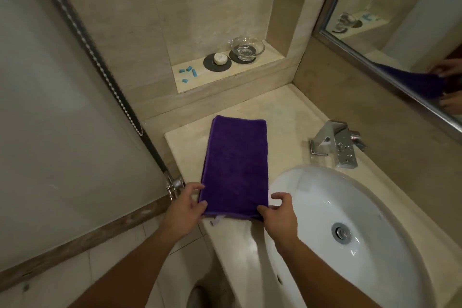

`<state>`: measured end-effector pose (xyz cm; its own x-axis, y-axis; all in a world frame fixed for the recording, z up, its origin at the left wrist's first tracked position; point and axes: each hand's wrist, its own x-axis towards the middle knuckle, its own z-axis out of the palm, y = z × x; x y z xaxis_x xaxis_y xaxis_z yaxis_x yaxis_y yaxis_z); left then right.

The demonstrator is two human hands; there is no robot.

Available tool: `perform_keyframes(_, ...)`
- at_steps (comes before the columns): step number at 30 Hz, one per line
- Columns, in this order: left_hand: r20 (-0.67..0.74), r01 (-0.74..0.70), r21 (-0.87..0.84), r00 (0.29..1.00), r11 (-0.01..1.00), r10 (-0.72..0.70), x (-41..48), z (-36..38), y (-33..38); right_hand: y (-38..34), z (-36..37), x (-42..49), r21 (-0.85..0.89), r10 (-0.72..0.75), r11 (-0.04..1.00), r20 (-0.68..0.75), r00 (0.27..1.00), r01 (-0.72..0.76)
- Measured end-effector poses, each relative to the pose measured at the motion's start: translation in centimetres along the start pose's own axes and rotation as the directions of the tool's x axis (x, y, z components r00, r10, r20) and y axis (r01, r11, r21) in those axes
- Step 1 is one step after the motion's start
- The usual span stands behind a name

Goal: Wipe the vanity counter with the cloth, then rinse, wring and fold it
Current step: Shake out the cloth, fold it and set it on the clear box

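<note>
Two near corners of the cloth (pixel 236 165) pinched by my left hand (pixel 186 201) and right hand (pixel 278 212); folding step, I judge; next I'd carry them evenly to the far edge.

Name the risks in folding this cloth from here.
1. The purple cloth has its near end at the front edge of the counter, where the left hand and right hand pinch its corners; a slipped grip could drop it off the front.
2. Its right side lies close to the sink basin; a loose corner might swing in.
</note>
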<state>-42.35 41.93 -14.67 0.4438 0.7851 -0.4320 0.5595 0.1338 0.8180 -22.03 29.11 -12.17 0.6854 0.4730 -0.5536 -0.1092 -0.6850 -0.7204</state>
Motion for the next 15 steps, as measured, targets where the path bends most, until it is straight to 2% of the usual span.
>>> perform_keyframes(2, 0.046, -0.024, -0.047, 0.999, 0.999, 0.027, -1.9, 0.8, 0.1, 1.1, -1.1, -0.2, -0.008, 0.055, 0.998, 0.039, 0.998, -0.055)
perform_keyframes(5, 0.062, 0.053, -0.13, 0.997, 0.99, -0.046, -4.4, 1.6, 0.0, 2.3, -2.5, -1.0, 0.053, 0.058, 0.996, 0.144, 0.988, -0.066)
perform_keyframes(9, 0.112, 0.123, -0.185, 0.988, 0.975, -0.103, -7.6, 2.1, 0.0, 3.2, -4.9, -2.7, 0.088, -0.075, 0.995, 0.258, 0.963, 0.054)
perform_keyframes(11, 0.098, 0.101, -0.181, 0.992, 0.978, -0.084, -8.7, 2.4, -0.2, 3.6, -5.9, -3.4, 0.148, -0.126, 0.986, 0.331, 0.935, 0.08)
perform_keyframes(15, -0.008, -0.001, -0.108, 1.0, 0.994, 0.0, -9.9, 2.6, 0.1, 4.4, -7.4, -3.8, 0.233, -0.098, 0.972, 0.479, 0.872, -0.018)
